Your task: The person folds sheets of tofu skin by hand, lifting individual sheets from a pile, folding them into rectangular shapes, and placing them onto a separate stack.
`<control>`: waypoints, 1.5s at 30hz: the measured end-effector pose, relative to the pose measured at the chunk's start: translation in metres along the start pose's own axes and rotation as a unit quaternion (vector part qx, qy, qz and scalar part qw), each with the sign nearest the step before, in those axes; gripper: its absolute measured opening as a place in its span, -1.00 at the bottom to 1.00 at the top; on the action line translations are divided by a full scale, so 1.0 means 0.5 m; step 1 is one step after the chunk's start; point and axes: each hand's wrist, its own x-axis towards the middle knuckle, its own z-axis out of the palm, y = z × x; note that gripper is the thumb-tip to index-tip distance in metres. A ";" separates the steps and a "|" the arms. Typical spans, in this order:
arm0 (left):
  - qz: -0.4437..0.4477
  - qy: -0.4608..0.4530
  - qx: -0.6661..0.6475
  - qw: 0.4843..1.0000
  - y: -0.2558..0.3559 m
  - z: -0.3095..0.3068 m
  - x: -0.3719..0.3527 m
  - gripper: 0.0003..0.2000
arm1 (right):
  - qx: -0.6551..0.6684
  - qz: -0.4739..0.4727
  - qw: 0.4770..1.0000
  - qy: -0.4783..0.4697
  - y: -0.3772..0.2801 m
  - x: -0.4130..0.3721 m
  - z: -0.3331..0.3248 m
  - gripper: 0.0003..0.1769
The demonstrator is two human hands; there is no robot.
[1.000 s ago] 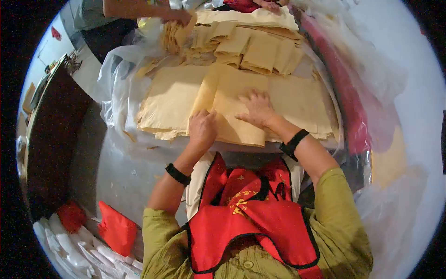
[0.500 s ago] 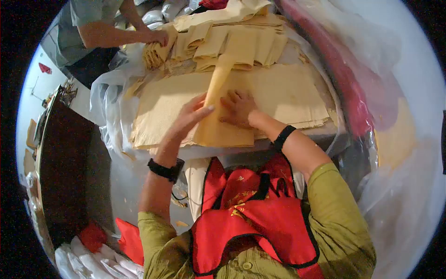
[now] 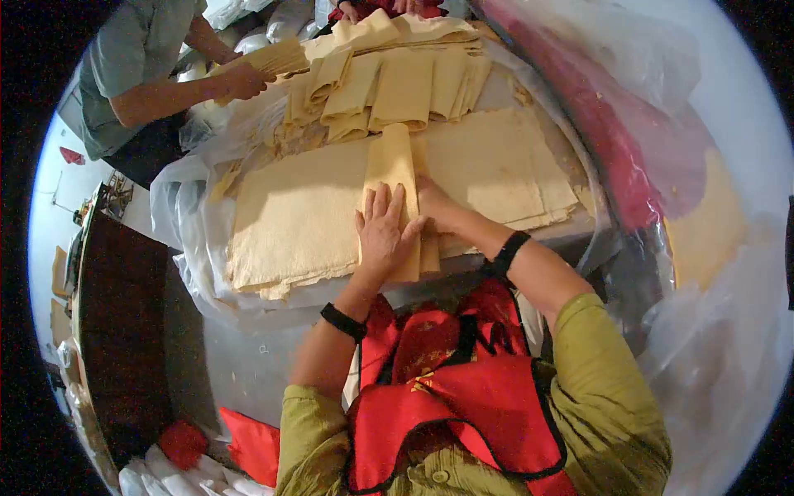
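Note:
A thin, pale-yellow sheet [image 3: 389,157], much like tofu skin, lies folded into a long narrow strip running away from me. My left hand [image 3: 385,219] rests flat on top of it, fingers stretched out and thumb to the right. At the strip's right edge is my right hand [image 3: 436,204], its fingers mostly hidden at the fold, so their grip does not show. Under the strip are wide stacks of flat yellow sheets, a left stack [image 3: 289,219] and a right stack [image 3: 496,169].
Several folded strips [image 3: 403,89] lie across the far side of the table. At the far left a co-worker's hands [image 3: 244,81] hold a folded bundle [image 3: 277,58]; another person's hands show at the far edge. Clear plastic sheeting [image 3: 194,223] drapes the left side; a red edge [image 3: 608,149] runs along the right.
The sheet's raised left part has been laid over into a narrow flat strip. My left hand has moved right onto it. The co-worker has lifted a bundle off the table.

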 end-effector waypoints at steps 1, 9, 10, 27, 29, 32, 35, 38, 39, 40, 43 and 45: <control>0.004 0.001 0.010 1.000 0.003 0.001 0.000 -0.40 | -0.072 0.044 0.996 -0.015 -0.010 -0.007 -0.022 -0.55; -0.025 -0.026 0.035 0.999 0.018 0.005 0.004 -0.50 | -0.427 -0.104 0.898 0.041 -0.026 -0.025 -0.055 -0.59; -0.014 -0.041 0.043 0.998 0.009 0.008 0.002 -0.51 | -0.440 -0.080 0.894 -0.012 -0.033 -0.018 -0.054 -0.55; -0.293 -0.009 -0.628 0.721 -0.048 -0.014 0.000 -0.69 | 0.037 0.058 0.979 0.193 -0.050 -0.046 -0.028 -0.49; -0.310 0.025 -0.635 0.707 -0.057 -0.022 -0.011 -0.75 | 0.106 0.095 0.975 0.172 -0.064 -0.062 -0.041 -0.53; -0.311 0.061 -0.636 0.703 -0.081 -0.018 -0.027 -0.79 | 0.103 0.130 0.982 0.095 -0.075 -0.099 -0.050 -0.61; -0.291 0.069 -0.629 0.717 -0.082 -0.023 -0.037 -0.79 | 0.080 0.122 0.985 0.090 -0.102 -0.125 -0.034 -0.67; -0.286 0.096 -0.625 0.720 -0.058 -0.028 -0.042 -0.79 | 0.154 0.188 0.968 0.060 -0.088 -0.128 -0.030 -0.68; -0.283 0.099 -0.623 0.722 -0.062 -0.024 -0.040 -0.80 | 0.216 0.222 0.950 0.037 -0.099 -0.130 -0.032 -0.69; -0.280 0.102 -0.622 0.724 -0.064 -0.021 -0.040 -0.80 | 0.276 0.254 0.927 0.013 -0.106 -0.132 -0.032 -0.69; -0.264 0.107 -0.633 0.720 -0.064 -0.020 -0.041 -0.79 | 0.232 0.204 0.950 0.033 -0.104 -0.138 -0.007 -0.71; -0.279 0.103 -0.617 0.728 -0.057 -0.034 -0.045 -0.77 | 0.058 0.151 0.986 0.034 -0.103 -0.134 -0.010 -0.69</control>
